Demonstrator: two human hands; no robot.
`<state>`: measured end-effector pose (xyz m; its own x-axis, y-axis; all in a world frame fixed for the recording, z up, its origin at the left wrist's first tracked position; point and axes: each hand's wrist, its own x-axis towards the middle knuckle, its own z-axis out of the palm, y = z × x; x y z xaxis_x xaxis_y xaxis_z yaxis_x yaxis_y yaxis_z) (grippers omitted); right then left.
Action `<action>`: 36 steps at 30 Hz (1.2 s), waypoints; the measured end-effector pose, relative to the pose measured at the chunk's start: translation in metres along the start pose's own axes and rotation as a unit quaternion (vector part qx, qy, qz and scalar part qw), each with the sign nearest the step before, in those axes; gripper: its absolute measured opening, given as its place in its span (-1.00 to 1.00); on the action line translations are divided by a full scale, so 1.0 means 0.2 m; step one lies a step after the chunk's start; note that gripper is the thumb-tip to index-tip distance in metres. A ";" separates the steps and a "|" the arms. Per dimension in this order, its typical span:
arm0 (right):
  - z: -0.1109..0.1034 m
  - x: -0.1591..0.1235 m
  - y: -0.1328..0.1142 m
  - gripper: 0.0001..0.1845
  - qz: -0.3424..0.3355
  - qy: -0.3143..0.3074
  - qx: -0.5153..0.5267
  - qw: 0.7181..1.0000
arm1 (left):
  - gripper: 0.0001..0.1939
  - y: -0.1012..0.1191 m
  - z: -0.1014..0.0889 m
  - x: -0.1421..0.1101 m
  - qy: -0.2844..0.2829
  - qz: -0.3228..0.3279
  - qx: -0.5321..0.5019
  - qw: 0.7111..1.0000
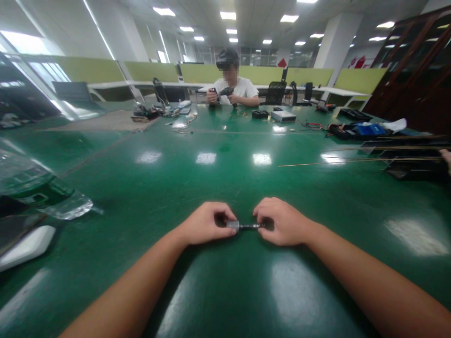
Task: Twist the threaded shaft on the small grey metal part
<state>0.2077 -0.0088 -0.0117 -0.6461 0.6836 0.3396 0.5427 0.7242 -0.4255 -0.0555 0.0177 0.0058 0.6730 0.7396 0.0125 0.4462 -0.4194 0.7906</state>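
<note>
My left hand (pixel 211 223) pinches the grey, block-like end of a small part with a thin metal shaft (pixel 249 226). The shaft points right, and its far tip meets the thumb and fingers of my right hand (pixel 280 223), which are closed around it. The part lies level between my hands, just above or on the green tabletop (pixel 232 281); I cannot tell which. Its exact kind is too small to make out, and both ends are partly covered by fingers.
To the left lies a clear plastic bottle (pixel 45 188), beside a white object (pixel 28 246). Thin rods (pixel 317 164) reach in from the right, near another person's hand (pixel 447 157). Across the table sits a person (pixel 236 87) holding a dark device, with electronics (pixel 151 111) nearby.
</note>
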 end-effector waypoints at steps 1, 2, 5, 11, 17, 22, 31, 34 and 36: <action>0.00 0.00 0.00 -0.89 0.000 -0.001 0.000 1.000 | -0.81 0.00 0.00 0.00 0.001 0.000 0.003 1.000; 0.00 0.00 0.00 -0.89 -0.001 -0.003 0.000 1.000 | -0.81 0.00 0.00 0.00 0.001 -0.001 0.003 1.000; -0.01 0.00 0.01 -0.89 -0.003 -0.005 -0.001 1.000 | -0.80 0.00 0.00 0.00 0.001 -0.001 0.006 1.000; -0.01 0.00 0.01 -0.89 -0.006 -0.010 -0.003 1.000 | -0.80 0.01 0.00 0.00 0.000 -0.003 0.002 1.000; -0.02 0.00 0.02 -0.89 -0.005 -0.011 0.000 1.000 | -0.80 -0.01 0.00 0.00 -0.003 -0.002 0.004 1.000; -0.02 0.00 0.02 -0.89 -0.007 -0.011 0.003 1.000 | -0.80 0.00 0.00 0.00 0.000 -0.006 0.010 1.000; -0.05 -0.01 0.03 -0.89 0.000 -0.018 -0.006 1.000 | -0.80 0.01 0.01 0.00 0.006 -0.009 0.008 1.000; -0.05 -0.01 0.03 -0.88 -0.002 -0.018 -0.005 1.000 | -0.69 0.00 0.01 0.00 0.009 0.003 0.007 1.000; -0.04 -0.01 0.03 -0.88 -0.001 -0.014 -0.005 1.000 | -0.60 0.00 0.00 0.00 0.002 0.017 0.016 1.000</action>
<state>0.2165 -0.0038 -0.0084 -0.6621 0.6794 0.3163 0.5470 0.7266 -0.4156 -0.0545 0.0182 0.0049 0.6855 0.7268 0.0417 0.4415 -0.4605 0.7701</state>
